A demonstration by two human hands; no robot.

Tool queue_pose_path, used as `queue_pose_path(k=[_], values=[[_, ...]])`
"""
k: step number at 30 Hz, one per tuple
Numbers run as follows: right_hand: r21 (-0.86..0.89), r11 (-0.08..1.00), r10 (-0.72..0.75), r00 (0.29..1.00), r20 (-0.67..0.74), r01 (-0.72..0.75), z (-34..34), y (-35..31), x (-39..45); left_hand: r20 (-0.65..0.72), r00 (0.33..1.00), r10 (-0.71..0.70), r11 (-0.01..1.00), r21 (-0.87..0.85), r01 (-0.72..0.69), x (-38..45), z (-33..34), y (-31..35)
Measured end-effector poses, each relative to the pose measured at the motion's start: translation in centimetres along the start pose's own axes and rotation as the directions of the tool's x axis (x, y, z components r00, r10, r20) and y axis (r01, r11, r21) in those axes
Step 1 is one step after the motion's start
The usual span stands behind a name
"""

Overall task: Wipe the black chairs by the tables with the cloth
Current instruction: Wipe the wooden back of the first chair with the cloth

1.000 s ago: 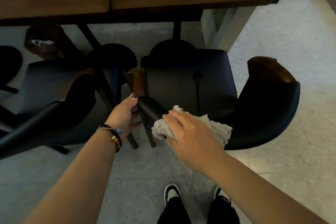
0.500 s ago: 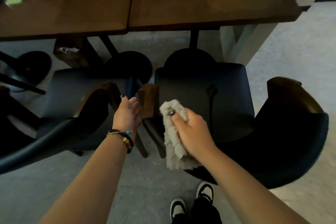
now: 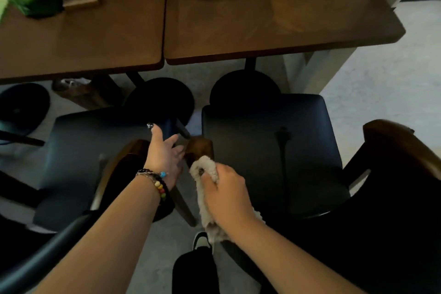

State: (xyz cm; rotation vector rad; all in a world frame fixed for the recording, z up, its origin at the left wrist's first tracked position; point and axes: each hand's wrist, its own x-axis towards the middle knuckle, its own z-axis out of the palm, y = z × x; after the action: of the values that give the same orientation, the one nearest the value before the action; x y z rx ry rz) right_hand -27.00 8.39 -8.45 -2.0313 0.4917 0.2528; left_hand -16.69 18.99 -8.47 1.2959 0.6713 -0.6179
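Two black chairs (image 3: 267, 150) are seen side by side at the tables. Since a second ago, the cloth (image 3: 205, 188), gripped in the right hand (image 3: 226, 193), was drawn forward along the armrest; the left hand (image 3: 164, 155) was released, fingers loose. Armrest pass judged nearly finished.

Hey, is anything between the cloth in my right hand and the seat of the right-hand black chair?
Nothing visible. The right hand grips the cloth on the chair's left armrest, and the bare seat lies right beside it. The left hand is on the other side.
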Motion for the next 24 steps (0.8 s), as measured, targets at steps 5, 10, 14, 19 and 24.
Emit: queue_pose_path(k=[5,10,14,19,24], values=[[0.150,0.962,0.249,0.958,-0.144,-0.228,1.8,-1.2,6.8,0.126,0.990,-0.071,0.956,0.290,0.032,2.1,-2.1,1.4],[0.148,0.940,0.317,0.947,-0.048,-0.307,2.5,-1.5,10.3,0.241,0.959,-0.151,0.922,0.384,0.049,4.1,-4.4,2.1],[-0.133,0.986,0.093,0.995,-0.043,-0.098,3.9,-0.7,7.8,0.330,0.912,-0.243,0.960,0.218,0.177,6.0,-7.0,1.9],[-0.447,0.892,-0.042,0.996,0.081,0.074,4.2,-1.8,10.0,0.348,0.904,-0.248,0.928,0.353,0.119,6.1,-6.5,0.9],[-0.589,0.807,0.054,0.988,0.144,0.041,5.0,-3.5,12.6,0.367,0.887,-0.280,0.949,0.243,0.199,6.2,-6.7,1.7]])
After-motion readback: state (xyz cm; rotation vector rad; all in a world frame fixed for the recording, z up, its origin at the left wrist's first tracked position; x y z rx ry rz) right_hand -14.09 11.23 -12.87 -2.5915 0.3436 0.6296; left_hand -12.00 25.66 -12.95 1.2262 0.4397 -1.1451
